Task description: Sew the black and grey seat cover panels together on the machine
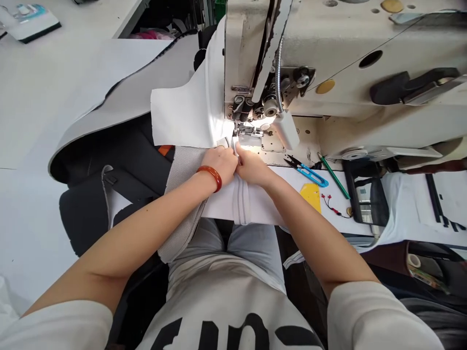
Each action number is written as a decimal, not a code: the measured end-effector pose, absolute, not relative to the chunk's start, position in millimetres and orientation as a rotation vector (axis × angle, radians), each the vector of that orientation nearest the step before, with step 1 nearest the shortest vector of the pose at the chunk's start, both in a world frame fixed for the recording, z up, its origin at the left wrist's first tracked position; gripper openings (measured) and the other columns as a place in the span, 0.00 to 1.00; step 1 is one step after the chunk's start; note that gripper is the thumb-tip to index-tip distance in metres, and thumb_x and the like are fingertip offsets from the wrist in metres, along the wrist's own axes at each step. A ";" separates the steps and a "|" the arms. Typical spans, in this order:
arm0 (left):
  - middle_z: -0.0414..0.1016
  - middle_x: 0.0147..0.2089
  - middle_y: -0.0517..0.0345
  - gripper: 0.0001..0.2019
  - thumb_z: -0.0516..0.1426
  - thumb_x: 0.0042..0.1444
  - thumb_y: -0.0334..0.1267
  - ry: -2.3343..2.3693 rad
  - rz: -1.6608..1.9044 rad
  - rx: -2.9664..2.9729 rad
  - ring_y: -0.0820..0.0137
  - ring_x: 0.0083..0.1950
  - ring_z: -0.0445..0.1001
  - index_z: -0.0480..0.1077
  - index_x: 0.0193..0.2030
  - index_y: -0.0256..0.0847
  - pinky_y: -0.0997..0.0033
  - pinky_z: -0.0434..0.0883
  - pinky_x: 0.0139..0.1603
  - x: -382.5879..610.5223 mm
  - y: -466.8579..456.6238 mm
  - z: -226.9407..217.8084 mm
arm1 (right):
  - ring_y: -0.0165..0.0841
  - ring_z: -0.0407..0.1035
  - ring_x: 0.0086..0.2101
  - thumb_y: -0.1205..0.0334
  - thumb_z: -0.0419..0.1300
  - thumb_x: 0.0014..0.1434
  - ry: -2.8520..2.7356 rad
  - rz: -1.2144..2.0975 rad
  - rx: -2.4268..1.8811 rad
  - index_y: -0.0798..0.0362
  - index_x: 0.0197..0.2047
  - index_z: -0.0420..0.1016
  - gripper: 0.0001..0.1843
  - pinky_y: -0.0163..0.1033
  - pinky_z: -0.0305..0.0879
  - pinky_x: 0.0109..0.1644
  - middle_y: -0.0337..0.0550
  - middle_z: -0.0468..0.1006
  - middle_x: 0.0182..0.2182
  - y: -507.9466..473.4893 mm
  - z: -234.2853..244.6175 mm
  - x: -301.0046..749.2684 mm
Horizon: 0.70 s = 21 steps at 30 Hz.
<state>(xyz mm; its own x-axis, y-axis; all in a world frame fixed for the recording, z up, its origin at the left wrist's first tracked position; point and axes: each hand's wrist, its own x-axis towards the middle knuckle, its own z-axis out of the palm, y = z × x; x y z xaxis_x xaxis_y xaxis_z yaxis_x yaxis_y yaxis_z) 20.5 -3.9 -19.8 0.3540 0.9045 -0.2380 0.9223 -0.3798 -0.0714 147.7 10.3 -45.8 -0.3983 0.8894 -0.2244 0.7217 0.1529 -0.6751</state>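
Both of my hands are close together just in front of the lit needle area of a sewing machine (251, 131). My left hand (222, 160), with a red bangle at the wrist, is closed on the edge of a grey-white fabric piece (186, 167). Between thumb and fingers, my right hand (251, 166) pinches a white zipper tape (241, 204), which hangs over the table's front edge. The tape's upper end runs up beside the fabric edge to the presser foot. A smooth white panel (182, 114) lies left of the needle. The fingertips are partly hidden.
Blue thread snips (310, 172), a green pencil (333, 176), a yellow card (311, 196) and a beaded cord (335, 210) lie right of my right forearm. Beyond them is a black phone-like slab (366, 192). Black and grey padded material (120, 160) spreads to the left.
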 end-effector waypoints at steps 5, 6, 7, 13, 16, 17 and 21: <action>0.74 0.45 0.45 0.15 0.51 0.59 0.32 1.701 -0.342 2.524 0.57 0.53 0.70 0.75 0.48 0.35 0.62 0.67 0.48 23.2 -3.1 -25.3 | 0.48 0.72 0.41 0.72 0.55 0.50 -2.449 0.885 -1.674 0.60 0.70 0.52 0.43 0.43 0.65 0.39 0.54 0.79 0.43 13.7 -40.9 144.7; 0.74 0.45 0.45 0.15 0.51 0.59 0.33 1.707 -0.346 2.512 0.57 0.53 0.69 0.74 0.49 0.35 0.62 0.67 0.49 23.8 -1.7 -26.0 | 0.48 0.72 0.41 0.72 0.56 0.50 -2.471 0.873 -1.680 0.60 0.69 0.54 0.42 0.43 0.64 0.38 0.54 0.80 0.43 15.9 -39.9 144.0; 0.74 0.45 0.45 0.16 0.51 0.59 0.33 1.714 -0.346 2.503 0.56 0.53 0.69 0.74 0.51 0.35 0.62 0.66 0.50 24.2 0.1 -26.5 | 0.49 0.72 0.41 0.72 0.57 0.50 -2.486 0.864 -1.681 0.59 0.68 0.56 0.40 0.43 0.64 0.37 0.53 0.80 0.44 18.4 -38.9 143.1; 0.74 0.48 0.44 0.18 0.51 0.59 0.34 1.759 -0.310 2.500 0.54 0.55 0.69 0.73 0.53 0.35 0.60 0.67 0.50 23.7 17.4 -25.0 | 0.50 0.72 0.43 0.69 0.60 0.51 -2.478 0.811 -1.798 0.57 0.65 0.60 0.37 0.44 0.65 0.39 0.56 0.80 0.44 32.5 -35.2 135.7; 0.74 0.50 0.44 0.17 0.50 0.60 0.33 1.784 -0.318 2.525 0.54 0.56 0.69 0.73 0.52 0.36 0.60 0.67 0.49 25.2 27.1 -25.8 | 0.50 0.73 0.45 0.69 0.57 0.55 -2.429 0.773 -1.776 0.57 0.67 0.58 0.35 0.46 0.66 0.41 0.56 0.79 0.44 26.4 -37.2 138.6; 0.74 0.50 0.43 0.16 0.49 0.61 0.33 1.785 -0.324 2.543 0.54 0.56 0.69 0.74 0.51 0.36 0.60 0.67 0.48 26.3 30.4 -26.6 | 0.49 0.73 0.45 0.69 0.55 0.57 -2.397 0.764 -1.759 0.57 0.68 0.57 0.35 0.46 0.66 0.42 0.56 0.79 0.45 21.2 -38.3 140.9; 0.74 0.52 0.42 0.16 0.47 0.61 0.31 1.785 -0.324 2.617 0.54 0.56 0.68 0.75 0.47 0.33 0.58 0.66 0.50 31.7 38.4 -26.4 | 0.47 0.72 0.47 0.64 0.48 0.64 -2.186 0.827 -1.780 0.58 0.72 0.48 0.34 0.46 0.68 0.44 0.53 0.79 0.46 -6.7 -40.6 149.4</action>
<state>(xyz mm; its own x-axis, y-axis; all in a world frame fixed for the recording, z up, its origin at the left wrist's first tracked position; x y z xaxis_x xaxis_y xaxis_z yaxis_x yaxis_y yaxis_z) 31.7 38.4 -26.4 0.3509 0.9254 -0.1433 0.9167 -0.3707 -0.1492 149.4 -6.7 -40.6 -0.2530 0.9493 -0.1869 0.8353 0.1168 -0.5372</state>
